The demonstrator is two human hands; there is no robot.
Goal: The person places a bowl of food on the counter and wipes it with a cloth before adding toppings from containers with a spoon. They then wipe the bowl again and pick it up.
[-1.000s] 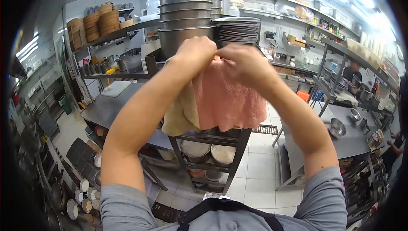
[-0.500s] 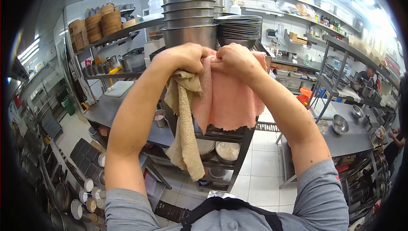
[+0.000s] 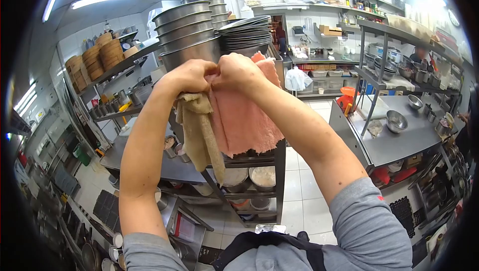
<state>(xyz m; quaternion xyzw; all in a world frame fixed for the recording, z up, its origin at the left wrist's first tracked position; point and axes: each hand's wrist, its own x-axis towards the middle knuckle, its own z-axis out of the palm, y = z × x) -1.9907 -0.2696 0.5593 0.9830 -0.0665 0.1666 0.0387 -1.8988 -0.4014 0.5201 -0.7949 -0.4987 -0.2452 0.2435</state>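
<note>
My left hand (image 3: 189,77) is closed on a beige towel (image 3: 194,131) that hangs twisted below it, and its fingertips also meet the edge of a pink towel (image 3: 244,116). Beside it, my right hand (image 3: 239,71) grips the top of the pink towel, which drapes down in front of the rack. The two hands touch or nearly touch at chest height. Just behind them rise stacked steel pots (image 3: 187,34) and a pile of dark round plates (image 3: 245,34).
A steel rack (image 3: 280,186) with tubs (image 3: 263,177) on its lower shelves stands ahead. To the right is a steel counter (image 3: 399,146) with a metal bowl (image 3: 396,121). Bamboo steamers (image 3: 97,54) sit on a left shelf. Another person (image 3: 420,54) is partly visible far right.
The view has turned right, so both hands and towels appear further left. The beige towel has swung and hangs shorter. Both hands keep hold of the towels.
</note>
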